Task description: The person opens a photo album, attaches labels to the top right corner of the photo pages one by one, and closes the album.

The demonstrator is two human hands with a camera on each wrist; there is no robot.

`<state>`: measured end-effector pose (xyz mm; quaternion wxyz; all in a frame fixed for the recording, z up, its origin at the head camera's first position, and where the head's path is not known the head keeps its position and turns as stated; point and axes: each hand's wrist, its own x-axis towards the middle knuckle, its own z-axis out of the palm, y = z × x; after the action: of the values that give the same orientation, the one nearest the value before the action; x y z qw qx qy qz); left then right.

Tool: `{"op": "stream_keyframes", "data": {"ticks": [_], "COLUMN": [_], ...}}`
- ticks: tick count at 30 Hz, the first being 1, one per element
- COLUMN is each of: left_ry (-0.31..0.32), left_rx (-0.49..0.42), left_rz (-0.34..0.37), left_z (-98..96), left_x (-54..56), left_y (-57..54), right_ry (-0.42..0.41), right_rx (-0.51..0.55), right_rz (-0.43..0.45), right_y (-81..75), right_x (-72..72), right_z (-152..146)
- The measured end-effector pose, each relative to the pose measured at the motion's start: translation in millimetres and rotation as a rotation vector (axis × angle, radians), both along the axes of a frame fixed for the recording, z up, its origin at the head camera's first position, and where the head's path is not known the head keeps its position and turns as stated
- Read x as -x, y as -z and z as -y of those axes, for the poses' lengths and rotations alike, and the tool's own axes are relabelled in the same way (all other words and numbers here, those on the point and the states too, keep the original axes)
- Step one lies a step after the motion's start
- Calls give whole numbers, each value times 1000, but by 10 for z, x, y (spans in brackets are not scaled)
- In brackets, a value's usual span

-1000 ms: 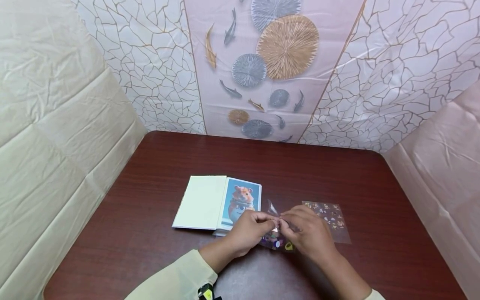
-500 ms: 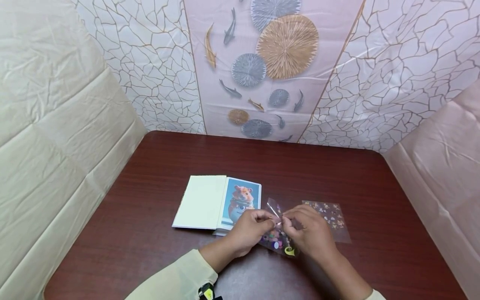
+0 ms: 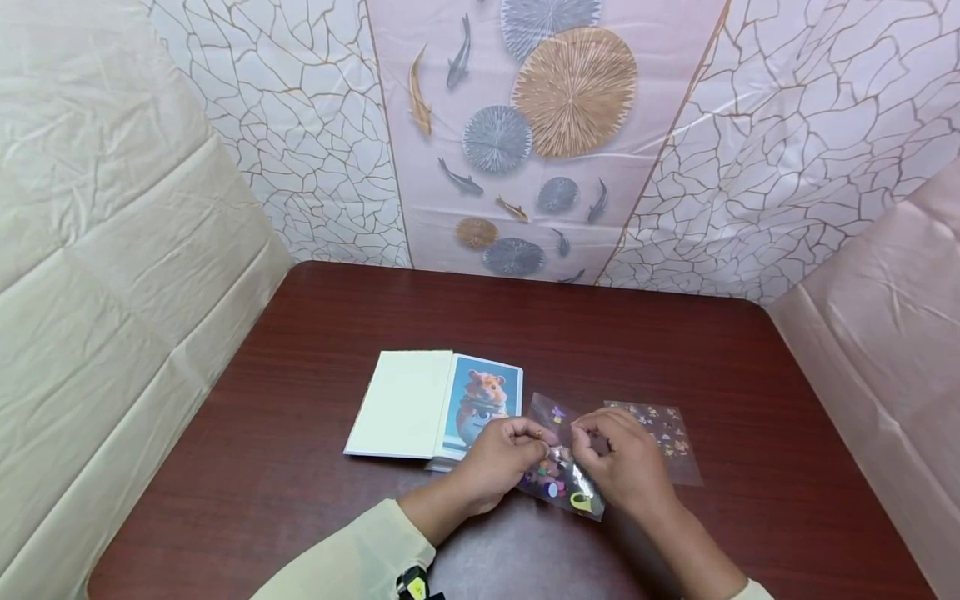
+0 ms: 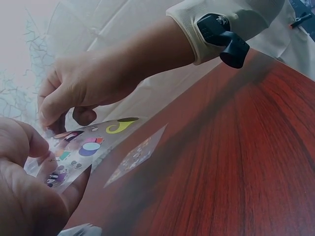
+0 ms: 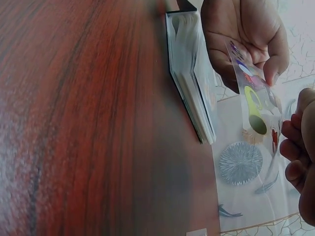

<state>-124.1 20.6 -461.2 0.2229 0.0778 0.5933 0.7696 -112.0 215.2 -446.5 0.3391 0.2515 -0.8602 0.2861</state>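
Observation:
A clear sticker sheet with colourful stickers is held up over the table by my left hand. In the right wrist view, the left thumb lies on one side of the sheet and the fingers behind it. A yellow-green curled sticker shows near one corner. A tiny orange piece sits at the left fingertips. My right hand, thumb and forefinger together, pinches at the sheet's right edge; its fingertips are partly hidden in the right wrist view.
An open photo album lies left of the hands, with a picture of a hamster in a jar on its right page. A second clear sticker sheet lies on the brown table behind the right hand. Patterned cloth hangs beyond.
My right hand has shifted slightly right across the sheet. The sheet was bent between both hands and now lies flatter, showing more of its stickers. The left hand has barely moved.

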Motion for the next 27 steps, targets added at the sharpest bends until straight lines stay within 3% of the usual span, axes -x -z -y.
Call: {"op": "stream_keyframes", "data": {"ticks": [10, 22, 27], "left_ry": [-6, -77, -81], "left_rx": [-17, -40, -45], "left_rz": [18, 25, 26], "left_z": [-4, -10, -6], "left_x": [-3, 8, 11], "left_y": [7, 12, 4], "right_ry": [48, 158, 158], "right_rx": [4, 16, 56], "right_rz": [38, 106, 108], "right_y": [6, 24, 19], "right_x": [-14, -43, -45], "right_z": [-43, -89, -82]}}
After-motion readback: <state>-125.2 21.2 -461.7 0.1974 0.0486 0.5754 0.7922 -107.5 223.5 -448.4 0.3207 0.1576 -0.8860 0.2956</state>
